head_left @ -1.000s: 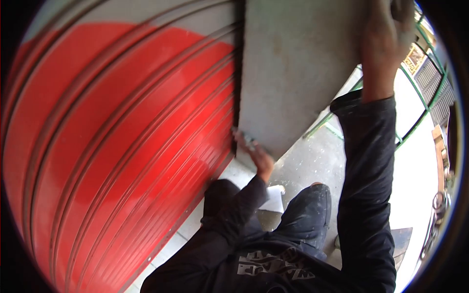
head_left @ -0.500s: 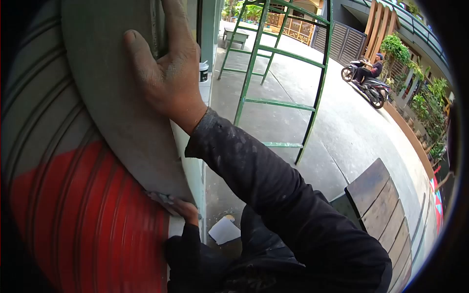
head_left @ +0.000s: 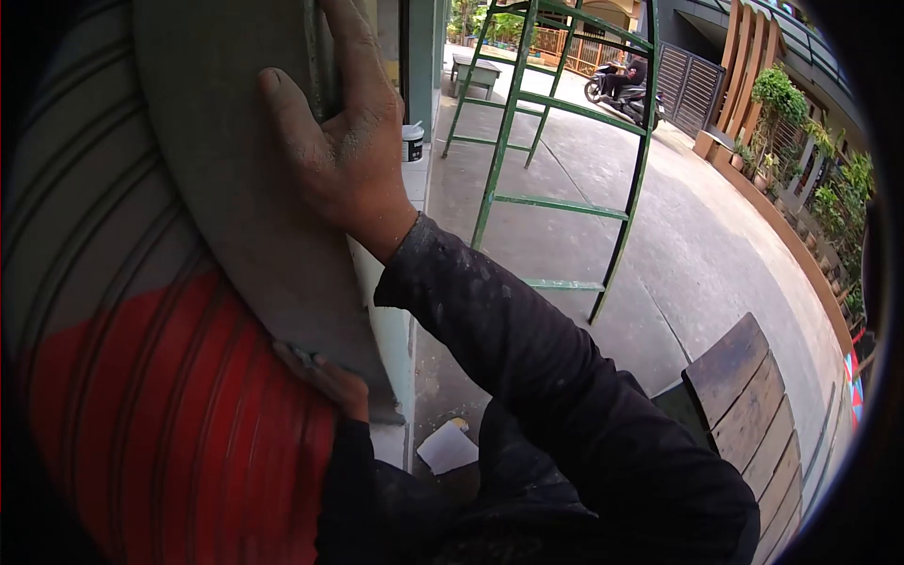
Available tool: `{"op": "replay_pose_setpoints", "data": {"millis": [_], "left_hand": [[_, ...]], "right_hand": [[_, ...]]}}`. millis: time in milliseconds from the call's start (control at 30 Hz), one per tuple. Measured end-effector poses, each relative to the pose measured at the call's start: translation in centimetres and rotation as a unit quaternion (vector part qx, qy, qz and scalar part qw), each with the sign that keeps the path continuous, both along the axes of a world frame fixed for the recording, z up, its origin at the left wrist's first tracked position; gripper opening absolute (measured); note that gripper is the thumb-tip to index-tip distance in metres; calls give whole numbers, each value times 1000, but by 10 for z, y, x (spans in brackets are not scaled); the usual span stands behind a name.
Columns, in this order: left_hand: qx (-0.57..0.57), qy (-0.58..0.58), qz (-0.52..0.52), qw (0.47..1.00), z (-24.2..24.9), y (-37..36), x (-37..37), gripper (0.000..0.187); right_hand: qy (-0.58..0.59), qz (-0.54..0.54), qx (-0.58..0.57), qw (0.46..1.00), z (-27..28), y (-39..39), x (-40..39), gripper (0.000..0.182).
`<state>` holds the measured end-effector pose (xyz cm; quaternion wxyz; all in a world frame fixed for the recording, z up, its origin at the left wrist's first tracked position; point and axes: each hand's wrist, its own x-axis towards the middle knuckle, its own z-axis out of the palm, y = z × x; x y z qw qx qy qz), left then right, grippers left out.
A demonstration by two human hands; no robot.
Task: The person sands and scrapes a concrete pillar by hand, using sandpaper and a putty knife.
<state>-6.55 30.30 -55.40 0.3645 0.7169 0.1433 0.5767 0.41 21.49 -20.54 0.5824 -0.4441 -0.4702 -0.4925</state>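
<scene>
My right hand (head_left: 353, 155) rests high on a smooth grey panel (head_left: 235, 169) with a curved left edge. Its thumb is spread on the grey face. The fingers stretch upward beside a narrow upright strip (head_left: 325, 66), their tips cut off by the top of the view. Lower down, my left hand (head_left: 328, 379) lies along the panel's curved edge, over the red part of a ribbed surface (head_left: 188, 405). Its fingers are pressed together around something small and greyish that I cannot make out. Grey dust coats the back of my right hand.
A green metal ladder (head_left: 565, 202) stands on the paving. A wooden slatted bench (head_left: 744, 386) is at lower right. A white tub (head_left: 411, 143) sits on a tiled ledge; a white scrap (head_left: 447, 447) lies on the floor. Farther off, a person rides a motorbike (head_left: 626, 94).
My left hand has moved up and left along the panel's curved edge. My right hand stays in place on the panel. The view has shifted slightly, and the motorbike has moved farther away down the lane.
</scene>
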Motion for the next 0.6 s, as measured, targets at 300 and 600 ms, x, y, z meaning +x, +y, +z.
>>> {"op": "replay_pose_setpoints", "data": {"millis": [300,600], "left_hand": [[39,-43,-19,998,176,14,-1,73],[-61,56,3,997,-10,-5,-13,81]], "right_hand": [[-68,16,-15,997,7,0,7,63],[-39,59,-30,997,10,2,-2,64]]}}
